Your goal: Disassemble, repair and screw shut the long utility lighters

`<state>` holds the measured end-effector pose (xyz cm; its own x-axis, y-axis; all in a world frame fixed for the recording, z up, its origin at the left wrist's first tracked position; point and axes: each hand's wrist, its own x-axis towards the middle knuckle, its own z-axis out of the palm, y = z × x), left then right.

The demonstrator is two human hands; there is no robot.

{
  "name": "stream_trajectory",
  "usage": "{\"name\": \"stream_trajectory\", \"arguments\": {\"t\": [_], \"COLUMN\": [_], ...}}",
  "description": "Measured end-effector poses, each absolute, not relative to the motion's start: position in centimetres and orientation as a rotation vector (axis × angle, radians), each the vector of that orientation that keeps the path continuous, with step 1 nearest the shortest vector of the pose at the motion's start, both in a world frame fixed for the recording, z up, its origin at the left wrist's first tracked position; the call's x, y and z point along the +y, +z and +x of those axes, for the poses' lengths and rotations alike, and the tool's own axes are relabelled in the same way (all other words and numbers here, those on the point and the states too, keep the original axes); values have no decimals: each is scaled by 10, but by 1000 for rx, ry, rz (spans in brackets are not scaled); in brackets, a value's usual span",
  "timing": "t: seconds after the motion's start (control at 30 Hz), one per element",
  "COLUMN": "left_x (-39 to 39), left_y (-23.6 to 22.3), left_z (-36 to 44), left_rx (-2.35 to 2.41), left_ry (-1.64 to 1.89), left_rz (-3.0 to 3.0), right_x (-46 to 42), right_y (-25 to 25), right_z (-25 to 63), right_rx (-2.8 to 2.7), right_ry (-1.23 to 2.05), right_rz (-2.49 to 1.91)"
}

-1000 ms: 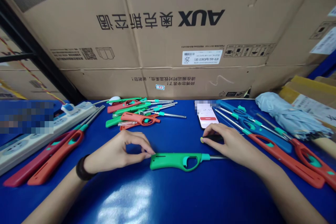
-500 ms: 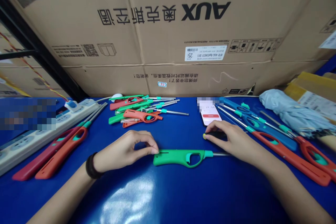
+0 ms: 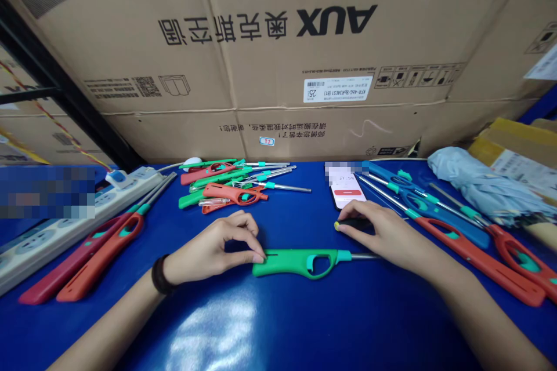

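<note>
A green gas lighter (image 3: 282, 262) lies flat on the blue table before me, its metal tube pointing right. My left hand (image 3: 221, 246) is at the butt of its handle, thumb and forefinger pinched together over the end. Whatever is between those fingertips is too small or hidden to make out. To the right, my right hand (image 3: 378, 229) grips a screwdriver (image 3: 355, 224) with a black handle and yellow end; its thin shaft shows partly beyond the fingers. The right hand is above the lighter's tube, behind it on the table.
Several lighters and handle shells (image 3: 235, 192) are piled at the back left. Two red lighters (image 3: 104, 255) lie beside a white power strip (image 3: 108, 200). A phone (image 3: 348, 188) lies at the back. More lighters (image 3: 478, 255) and a folded umbrella (image 3: 483, 185) are at right; a cardboard box (image 3: 270, 58) stands behind.
My left hand has shifted slightly down and right, its thumb now over the handle's end. The right hand keeps hold of the screwdriver. The view has tilted slightly.
</note>
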<state>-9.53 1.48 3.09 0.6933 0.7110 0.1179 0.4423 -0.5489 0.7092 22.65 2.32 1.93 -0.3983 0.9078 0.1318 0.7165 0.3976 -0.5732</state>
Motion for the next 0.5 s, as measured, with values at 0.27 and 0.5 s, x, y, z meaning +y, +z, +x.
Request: {"name": "stream_trajectory", "arguments": {"t": [0.27, 0.5], "left_x": [14, 15], "left_y": [36, 28], "left_z": [-97, -94], "left_rx": [922, 920], "left_ry": [474, 413], "left_rz": [2240, 2299], "right_x": [26, 20], "right_y": [10, 25], "right_z": [230, 221], "right_rx": [-2238, -2194], "right_ry": [528, 282], "right_rz": [-1441, -1301]}}
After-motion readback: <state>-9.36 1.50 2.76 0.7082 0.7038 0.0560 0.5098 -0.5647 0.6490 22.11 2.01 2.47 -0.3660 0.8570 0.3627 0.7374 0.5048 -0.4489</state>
